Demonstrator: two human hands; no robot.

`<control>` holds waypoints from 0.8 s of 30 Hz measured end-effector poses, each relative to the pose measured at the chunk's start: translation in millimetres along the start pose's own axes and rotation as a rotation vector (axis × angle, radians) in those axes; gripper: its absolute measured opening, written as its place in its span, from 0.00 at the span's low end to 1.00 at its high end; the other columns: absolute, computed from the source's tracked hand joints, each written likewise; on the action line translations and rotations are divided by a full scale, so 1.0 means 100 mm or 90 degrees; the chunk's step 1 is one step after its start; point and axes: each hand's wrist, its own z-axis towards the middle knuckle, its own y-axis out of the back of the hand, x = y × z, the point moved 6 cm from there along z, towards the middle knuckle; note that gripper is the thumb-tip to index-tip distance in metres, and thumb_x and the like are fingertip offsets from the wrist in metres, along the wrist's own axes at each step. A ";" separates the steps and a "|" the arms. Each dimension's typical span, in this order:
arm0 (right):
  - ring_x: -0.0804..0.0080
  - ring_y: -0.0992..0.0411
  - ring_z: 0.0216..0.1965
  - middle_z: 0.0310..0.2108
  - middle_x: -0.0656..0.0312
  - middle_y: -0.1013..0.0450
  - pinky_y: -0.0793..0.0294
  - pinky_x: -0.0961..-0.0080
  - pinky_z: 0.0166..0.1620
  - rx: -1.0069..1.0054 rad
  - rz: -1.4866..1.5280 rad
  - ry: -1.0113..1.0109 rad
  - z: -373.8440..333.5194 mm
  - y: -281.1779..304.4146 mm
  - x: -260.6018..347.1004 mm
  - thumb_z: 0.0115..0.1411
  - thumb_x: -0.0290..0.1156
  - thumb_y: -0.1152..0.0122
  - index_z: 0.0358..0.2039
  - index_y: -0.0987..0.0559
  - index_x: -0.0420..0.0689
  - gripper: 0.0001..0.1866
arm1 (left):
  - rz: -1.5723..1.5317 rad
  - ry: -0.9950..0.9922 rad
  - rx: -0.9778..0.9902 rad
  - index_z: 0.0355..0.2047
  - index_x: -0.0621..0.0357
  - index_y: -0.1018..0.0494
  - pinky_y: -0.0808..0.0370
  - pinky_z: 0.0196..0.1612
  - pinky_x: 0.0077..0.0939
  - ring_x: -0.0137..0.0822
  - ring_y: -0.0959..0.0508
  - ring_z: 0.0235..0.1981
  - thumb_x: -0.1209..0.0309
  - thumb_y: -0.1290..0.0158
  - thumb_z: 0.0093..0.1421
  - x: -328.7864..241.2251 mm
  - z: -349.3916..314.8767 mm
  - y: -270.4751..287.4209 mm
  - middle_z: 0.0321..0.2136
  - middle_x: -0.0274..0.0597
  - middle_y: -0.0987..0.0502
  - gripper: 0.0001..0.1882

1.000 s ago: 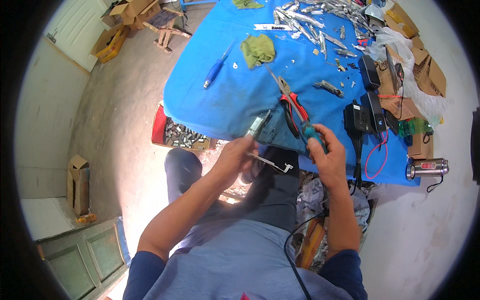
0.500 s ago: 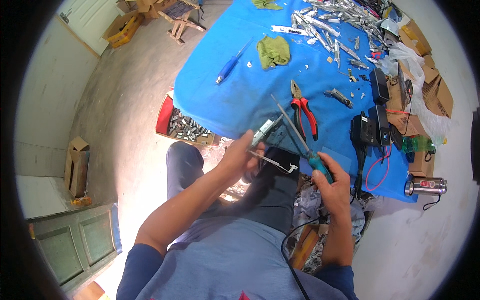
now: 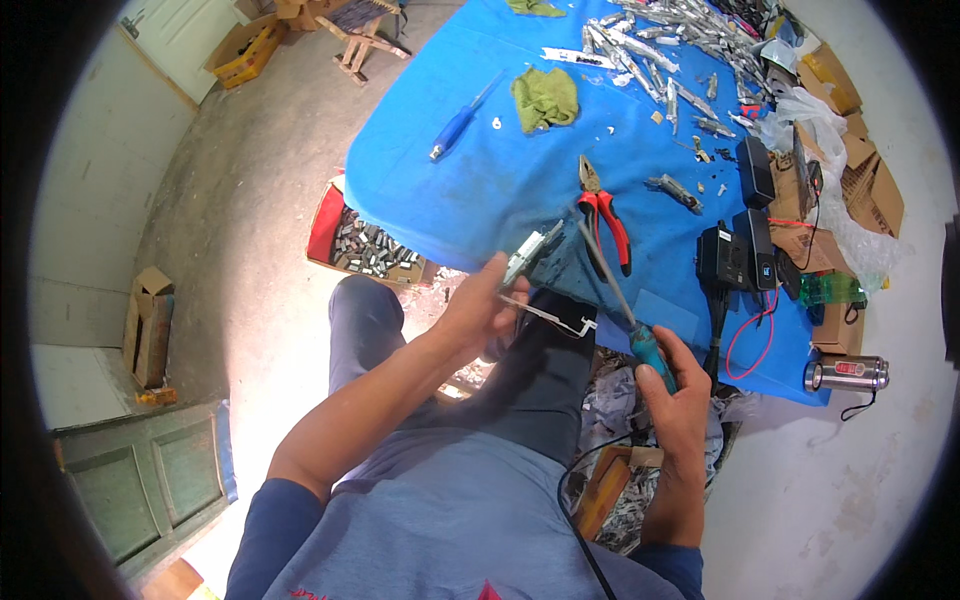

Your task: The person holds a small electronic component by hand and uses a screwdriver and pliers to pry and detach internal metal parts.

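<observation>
My left hand [image 3: 472, 312] is closed on a small white-and-silver metal part [image 3: 524, 256] at the near edge of the blue-covered table. A thin white strip [image 3: 548, 316] with a hooked end sticks out below the same hand over my thigh. Farther right, my right hand [image 3: 682, 392] grips the teal handle of a screwdriver [image 3: 612, 280]. Its long shaft points up and left, the tip near the held part; whether they touch I cannot tell. Red-handled pliers [image 3: 606, 225] lie just beyond the shaft, jaws pointing away.
Blue cloth covers the table [image 3: 400, 190]. On it lie a blue screwdriver [image 3: 455, 132], a green rag [image 3: 545, 98] and a heap of silvery parts [image 3: 655, 50]. Black adapters [image 3: 722, 258] and a steel flask [image 3: 846, 374] line the right side. A box of small metal pieces [image 3: 372, 245] sits below left.
My right hand has shifted slightly right and toward me, drawing the screwdriver with it. My left hand keeps nearly the same place, still holding the part.
</observation>
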 end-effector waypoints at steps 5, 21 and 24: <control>0.78 0.30 0.42 0.41 0.58 0.26 0.31 0.79 0.46 0.058 0.134 -0.070 0.18 -0.24 -0.10 0.57 0.31 0.38 0.49 0.27 0.34 0.21 | -0.022 0.007 0.071 0.34 0.56 0.30 0.42 0.21 0.18 0.23 0.38 0.15 0.47 0.58 0.67 0.05 -0.12 -0.11 0.22 0.33 0.29 0.23; 0.77 0.30 0.28 0.29 0.64 0.30 0.30 0.81 0.34 -0.239 0.456 -0.051 -0.10 -0.71 -0.32 0.57 0.24 0.38 0.42 0.29 0.36 0.13 | -0.043 -0.084 0.123 0.40 0.55 0.30 0.39 0.23 0.21 0.25 0.34 0.18 0.47 0.59 0.67 0.14 -0.41 -0.24 0.27 0.35 0.27 0.23; 0.77 0.28 0.27 0.30 0.61 0.28 0.28 0.80 0.33 -0.153 0.463 -0.079 -0.14 -1.13 -0.27 0.57 0.24 0.37 0.41 0.29 0.36 0.14 | -0.028 -0.097 0.150 0.41 0.55 0.30 0.38 0.24 0.21 0.25 0.33 0.20 0.46 0.58 0.66 0.20 -0.47 -0.33 0.29 0.36 0.27 0.24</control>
